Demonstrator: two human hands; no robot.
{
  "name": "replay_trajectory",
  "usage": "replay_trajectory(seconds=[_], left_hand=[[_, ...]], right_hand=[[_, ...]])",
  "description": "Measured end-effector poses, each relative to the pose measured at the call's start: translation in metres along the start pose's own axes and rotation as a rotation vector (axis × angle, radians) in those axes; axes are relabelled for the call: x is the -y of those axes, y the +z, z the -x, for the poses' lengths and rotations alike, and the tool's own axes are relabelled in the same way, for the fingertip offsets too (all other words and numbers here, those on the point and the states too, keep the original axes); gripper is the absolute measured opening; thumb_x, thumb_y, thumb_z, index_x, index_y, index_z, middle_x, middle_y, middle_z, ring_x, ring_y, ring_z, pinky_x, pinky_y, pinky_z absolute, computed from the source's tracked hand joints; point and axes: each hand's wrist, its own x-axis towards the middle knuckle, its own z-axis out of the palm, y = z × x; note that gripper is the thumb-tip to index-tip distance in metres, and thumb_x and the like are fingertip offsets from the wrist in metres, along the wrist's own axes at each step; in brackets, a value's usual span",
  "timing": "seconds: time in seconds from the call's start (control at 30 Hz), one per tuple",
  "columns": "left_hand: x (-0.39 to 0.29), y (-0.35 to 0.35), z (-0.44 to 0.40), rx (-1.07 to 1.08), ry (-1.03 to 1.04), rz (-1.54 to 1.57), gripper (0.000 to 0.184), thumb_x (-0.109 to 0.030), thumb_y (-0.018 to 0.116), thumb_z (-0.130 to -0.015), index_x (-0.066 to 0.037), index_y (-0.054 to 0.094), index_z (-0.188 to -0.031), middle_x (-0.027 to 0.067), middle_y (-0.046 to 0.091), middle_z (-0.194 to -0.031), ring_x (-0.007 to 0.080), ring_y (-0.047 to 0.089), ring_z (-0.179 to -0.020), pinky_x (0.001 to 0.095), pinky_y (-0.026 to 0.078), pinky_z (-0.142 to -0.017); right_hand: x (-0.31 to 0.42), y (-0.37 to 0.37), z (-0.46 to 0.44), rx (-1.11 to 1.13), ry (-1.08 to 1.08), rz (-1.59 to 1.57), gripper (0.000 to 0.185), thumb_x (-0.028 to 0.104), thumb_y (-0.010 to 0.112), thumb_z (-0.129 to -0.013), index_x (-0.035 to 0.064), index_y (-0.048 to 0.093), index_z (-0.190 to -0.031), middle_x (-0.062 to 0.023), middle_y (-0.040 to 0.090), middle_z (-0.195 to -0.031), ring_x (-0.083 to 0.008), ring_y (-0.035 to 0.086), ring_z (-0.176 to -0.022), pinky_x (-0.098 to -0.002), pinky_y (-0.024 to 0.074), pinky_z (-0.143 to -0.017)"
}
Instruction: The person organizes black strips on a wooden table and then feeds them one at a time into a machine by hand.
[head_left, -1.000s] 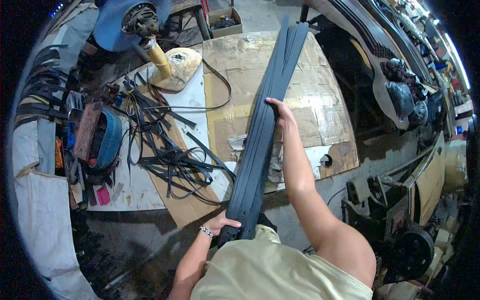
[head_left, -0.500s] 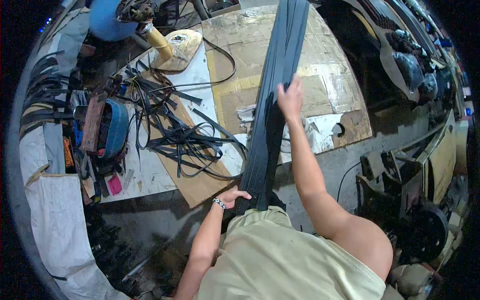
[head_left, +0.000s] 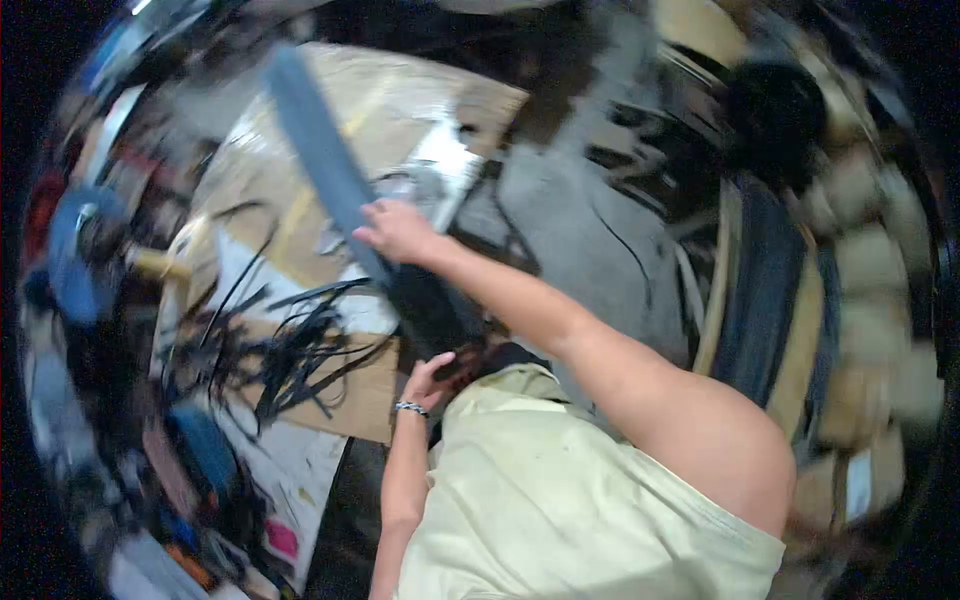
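Note:
A long bundle of dark flat strips (head_left: 322,150) slants from the upper left down to my waist, its far part over the cardboard-covered table. My left hand (head_left: 428,382) is closed on its near end, with the thumb on top. Further along, my right hand (head_left: 398,232) grips the bundle's edge, its fingers bent over it. Motion blurs the strips and both hands somewhat. Left of the bundle, loose black straps (head_left: 318,350) lie tangled on the table.
The table's cardboard cover (head_left: 400,85) spreads behind the bundle. A tape roll on a yellow-handled stand (head_left: 160,264) and a blue round object (head_left: 82,255) are at the left. Dark rolls or sheets (head_left: 765,290) and brown bundles (head_left: 870,270) stand at the right.
The view has swung to the right, so the table appears further left and turned. The bundle now tilts to the upper left, and my right hand has closed on it again.

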Motion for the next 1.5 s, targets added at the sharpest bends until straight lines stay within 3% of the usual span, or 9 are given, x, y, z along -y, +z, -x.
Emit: replay_trajectory(seconds=[0.13,0.23,0.6,0.73,0.87,0.93,1.03,1.27,1.5], left_hand=[[0.046,-0.022,-0.001,0.169,-0.056,-0.151,0.064,-0.023,0.058,-0.093,-0.008,0.032,-0.149,0.0157,0.047,-0.146,0.0291,0.049,-0.131,0.0437,0.039,-0.11],[0.078,-0.039,0.005,0.125,-0.153,-0.304,0.062,-0.022,0.054,-0.094,-0.007,0.031,-0.15,0.0154,0.048,-0.145,0.0276,0.05,-0.129,0.0426,0.042,-0.107],[0.114,-0.063,-0.038,-0.035,-0.696,-0.969,0.03,-0.029,0.057,-0.096,-0.007,0.064,-0.115,0.008,0.07,-0.098,0.019,0.066,-0.088,0.0363,0.055,-0.079],[0.122,-0.047,-0.069,0.069,-0.515,-1.151,0.023,-0.022,0.057,-0.095,-0.005,0.065,-0.108,0.01,0.07,-0.091,0.0219,0.068,-0.075,0.0379,0.056,-0.061],[0.137,-0.004,-0.077,0.052,-0.518,-1.223,0.02,-0.016,0.058,-0.094,-0.002,0.064,-0.106,0.0103,0.069,-0.087,0.0246,0.067,-0.071,0.0383,0.056,-0.058],[0.152,-0.024,-0.088,0.423,-0.217,-1.402,0.02,-0.015,0.058,-0.093,-0.001,0.064,-0.106,0.0099,0.068,-0.085,0.0245,0.067,-0.07,0.0384,0.056,-0.059],[0.182,0.005,-0.066,0.295,-0.26,-1.422,0.019,-0.014,0.058,-0.092,-0.001,0.065,-0.105,0.0101,0.068,-0.085,0.0241,0.066,-0.069,0.0374,0.056,-0.062],[0.263,-0.009,-0.005,0.011,-0.33,-1.358,0.019,-0.013,0.055,-0.094,0.001,0.064,-0.103,0.0132,0.069,-0.091,0.0255,0.068,-0.074,0.0377,0.057,-0.066],[0.27,-0.002,0.024,0.002,-0.377,-1.325,0.023,-0.017,0.053,-0.096,0.001,0.062,-0.107,0.0175,0.07,-0.099,0.0283,0.07,-0.079,0.0385,0.059,-0.067]], right_hand=[[0.001,-0.025,0.163,-0.108,0.229,-0.16,0.045,0.039,0.054,-0.095,-0.0015,0.058,-0.115,-0.0246,0.061,-0.107,-0.0415,0.059,-0.1,-0.0481,0.0473,-0.089],[-0.005,-0.016,0.302,-0.075,0.511,-0.139,0.041,0.032,0.059,-0.089,0.0014,0.059,-0.116,-0.0236,0.061,-0.106,-0.0416,0.059,-0.102,-0.0476,0.0483,-0.089],[0.071,-0.066,0.576,-0.537,1.231,-0.136,0.032,0.024,0.063,-0.086,0.0006,0.066,-0.107,-0.0198,0.069,-0.094,-0.0366,0.067,-0.09,-0.0448,0.0526,-0.081],[0.098,-0.086,0.622,-0.831,1.297,-0.109,0.027,0.02,0.064,-0.089,0.0008,0.066,-0.107,-0.017,0.071,-0.09,-0.0314,0.07,-0.083,-0.0406,0.0543,-0.076],[0.122,-0.124,0.685,-1.094,1.25,-0.008,0.018,0.012,0.064,-0.089,0.0016,0.067,-0.103,-0.0114,0.071,-0.083,-0.02,0.069,-0.074,-0.0332,0.054,-0.067],[0.142,-0.16,0.724,-1.261,1.231,0.056,0.014,0.01,0.064,-0.089,0.002,0.067,-0.1,-0.0087,0.07,-0.08,-0.0155,0.068,-0.07,-0.03,0.0528,-0.064],[0.158,-0.206,0.792,-1.471,1.319,0.15,0.012,0.011,0.064,-0.09,0.0023,0.068,-0.097,-0.0066,0.07,-0.078,-0.0126,0.066,-0.068,-0.028,0.0519,-0.063],[0.076,-0.194,0.994,-1.106,1.713,0.318,0.046,0.043,0.065,-0.086,0.0034,0.067,-0.108,-0.0229,0.068,-0.1,-0.0408,0.064,-0.098,-0.0493,0.0508,-0.085],[0.036,-0.208,1.029,-0.904,1.74,-0.053,0.048,0.047,0.068,-0.085,0.0007,0.065,-0.1,-0.0186,0.069,-0.099,-0.0341,0.065,-0.096,-0.0414,0.05,-0.086]])
